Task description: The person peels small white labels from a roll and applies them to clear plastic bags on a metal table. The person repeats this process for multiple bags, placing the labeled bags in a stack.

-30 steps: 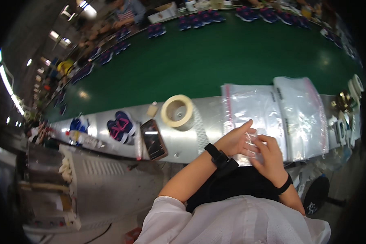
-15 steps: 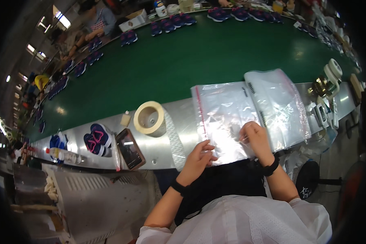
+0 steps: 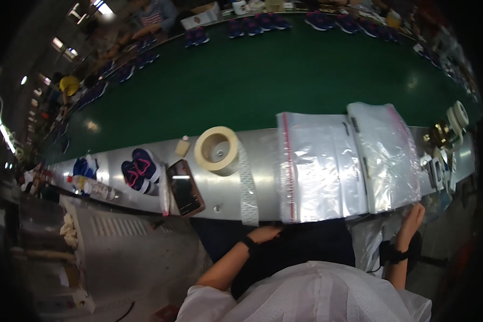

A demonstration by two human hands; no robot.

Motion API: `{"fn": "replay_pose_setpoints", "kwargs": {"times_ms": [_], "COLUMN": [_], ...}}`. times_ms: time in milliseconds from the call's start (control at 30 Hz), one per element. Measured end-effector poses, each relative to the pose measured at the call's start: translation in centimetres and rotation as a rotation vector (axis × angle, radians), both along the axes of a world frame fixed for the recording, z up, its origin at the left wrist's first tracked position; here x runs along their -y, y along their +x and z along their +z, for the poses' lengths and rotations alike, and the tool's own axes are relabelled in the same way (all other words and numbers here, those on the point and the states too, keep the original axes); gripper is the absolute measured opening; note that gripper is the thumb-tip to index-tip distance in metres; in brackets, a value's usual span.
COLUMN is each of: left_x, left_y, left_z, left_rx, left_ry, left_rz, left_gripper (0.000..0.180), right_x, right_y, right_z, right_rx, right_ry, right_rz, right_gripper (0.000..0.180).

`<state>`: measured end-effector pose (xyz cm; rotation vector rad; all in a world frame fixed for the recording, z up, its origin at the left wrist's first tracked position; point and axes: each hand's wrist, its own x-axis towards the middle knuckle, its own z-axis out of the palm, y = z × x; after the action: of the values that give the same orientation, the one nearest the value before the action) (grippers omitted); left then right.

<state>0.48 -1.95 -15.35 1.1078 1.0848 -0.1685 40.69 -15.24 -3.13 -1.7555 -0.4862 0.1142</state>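
My left hand (image 3: 265, 233) is low at the near edge of the metal table, over my dark lap; its fingers are mostly hidden. Just off the table edge, by the near right corner of the bags, my right hand (image 3: 411, 219) is raised with its fingers loosely extended and nothing visible in them. Between and beyond the hands lie two clear plastic bag stacks: the left stack (image 3: 322, 166) has a red strip down its left side, and the right stack (image 3: 389, 161) has a pinkish strip along its right side. Neither hand visibly grips a bag.
Left of the bags are a tape roll (image 3: 217, 151) with a patterned strip hanging down, a phone (image 3: 184, 188), a pair of navy-pink shoes (image 3: 140, 170) and a plastic bottle (image 3: 94, 188). A tape dispenser (image 3: 449, 129) stands right. Shoes line the green surface (image 3: 252, 80); people sit beyond.
Both hands have left the bag stack: the left went down to the table edge, the right moved right and down. The view has shifted, and the left stack lies uncovered.
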Motion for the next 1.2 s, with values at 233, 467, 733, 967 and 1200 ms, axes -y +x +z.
{"fn": "replay_pose_setpoints", "kwargs": {"times_ms": [233,467,733,967,1200], "left_x": [-0.9,2.8,6.1,3.9,2.5], "left_y": [-0.6,-4.4,-8.9,-9.4,-7.8], "left_z": [-2.6,5.3,9.4,9.7,7.5], "left_rx": [0.124,0.095,0.070,0.070,0.127], "left_ry": [-0.105,-0.097,-0.130,0.156,0.536], "left_rz": [0.185,0.379,0.816,1.058,0.603], "left_gripper": [0.058,0.058,0.048,0.043,0.036], "right_x": [4.0,-2.4,-2.9,-1.3,-0.7], "right_y": [-6.0,-3.0,-2.7,-2.6,-1.0], "right_z": [-13.8,-26.1,-26.5,-26.3,-23.9], "right_rx": [0.127,-1.383,-1.361,-1.368,-0.703], "right_ry": [-0.724,-0.888,-0.757,-0.689,-0.680], "right_rz": [0.828,0.763,0.721,0.694,0.945], "right_gripper": [0.032,0.030,0.025,0.022,0.017]}}
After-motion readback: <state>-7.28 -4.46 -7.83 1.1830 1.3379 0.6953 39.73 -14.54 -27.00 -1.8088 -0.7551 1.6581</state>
